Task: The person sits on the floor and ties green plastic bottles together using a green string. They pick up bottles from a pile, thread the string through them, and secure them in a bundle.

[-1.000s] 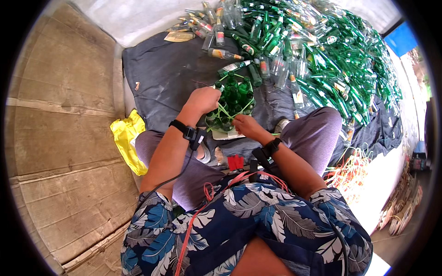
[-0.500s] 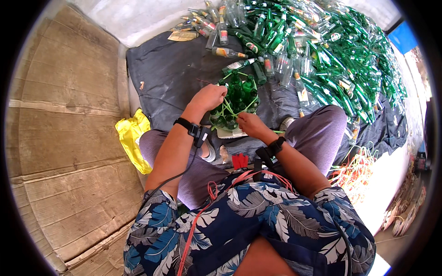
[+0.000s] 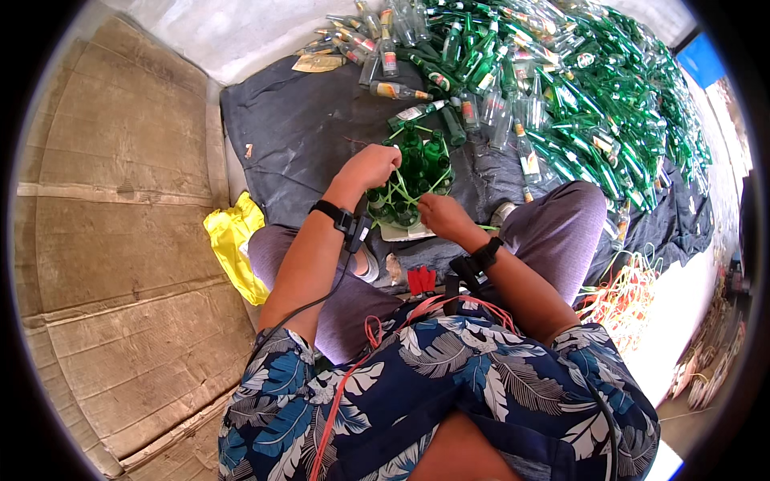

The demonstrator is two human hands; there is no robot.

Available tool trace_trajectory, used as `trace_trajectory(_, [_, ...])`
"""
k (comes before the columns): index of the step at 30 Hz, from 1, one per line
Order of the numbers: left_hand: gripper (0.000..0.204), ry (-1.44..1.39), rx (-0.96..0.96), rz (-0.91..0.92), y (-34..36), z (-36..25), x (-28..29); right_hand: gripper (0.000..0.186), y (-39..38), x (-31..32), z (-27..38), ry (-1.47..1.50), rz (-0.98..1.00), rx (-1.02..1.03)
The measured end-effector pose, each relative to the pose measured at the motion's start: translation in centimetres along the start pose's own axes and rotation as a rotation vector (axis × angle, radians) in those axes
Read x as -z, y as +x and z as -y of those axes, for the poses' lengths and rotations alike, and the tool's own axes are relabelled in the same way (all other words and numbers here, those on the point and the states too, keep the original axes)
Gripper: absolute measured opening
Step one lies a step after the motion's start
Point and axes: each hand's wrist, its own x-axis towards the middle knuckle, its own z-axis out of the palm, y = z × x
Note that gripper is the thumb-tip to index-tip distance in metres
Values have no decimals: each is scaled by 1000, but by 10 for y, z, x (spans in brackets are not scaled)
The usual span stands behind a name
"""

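Several green glass bottles (image 3: 413, 147) stand upright in a tight cluster between my feet. Light-green plastic strapping (image 3: 393, 192) criss-crosses over their necks and around them. At the cluster's left side, my left hand (image 3: 370, 167) is closed, pinching the strapping near the bottle tops. My right hand (image 3: 446, 216) is closed too, with fingertips pressed on the strapping at the near right. A pale flat piece (image 3: 405, 234) shows under the bundle's near edge. The fingertips' exact grip is partly hidden.
A large heap of green and clear bottles (image 3: 577, 104) covers the far right of the black sheet (image 3: 281, 120). Cardboard (image 3: 128, 240) lines the left, with a yellow bag (image 3: 237, 240) beside my knee. Tangled red and green strapping (image 3: 626, 293) lies at the right.
My right hand has shifted slightly, while my left hand stays by the bottle tops. The view has moved a little; the bundle stays in place.
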Motion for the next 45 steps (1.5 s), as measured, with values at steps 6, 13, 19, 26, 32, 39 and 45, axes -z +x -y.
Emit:
trace_trajectory(6, [8,370,-152,-130,8,7,-7,19,0,-3,5,-22,4,28])
trace_trajectory(13, [8,372,-103,-99,12,7,-7,19,3,-4,-2,-139,8,153])
trace_trajectory(19, [6,392,-113,-72,14,11,-7,21,5,-5,-5,-160,32,182])
trace_trajectory(26, [10,381,-114,-86,14,14,-11,23,9,-3,-6,-173,51,187])
trace_trajectory(32, [16,433,-78,-44,14,13,-8,23,0,-2,7,-138,21,147])
trace_trajectory(39, [19,433,-2,-21,16,7,-7,24,2,-4,0,-85,39,156])
trace_trajectory(45, [23,444,37,16,19,3,-5,25,4,-4,-2,-84,49,172])
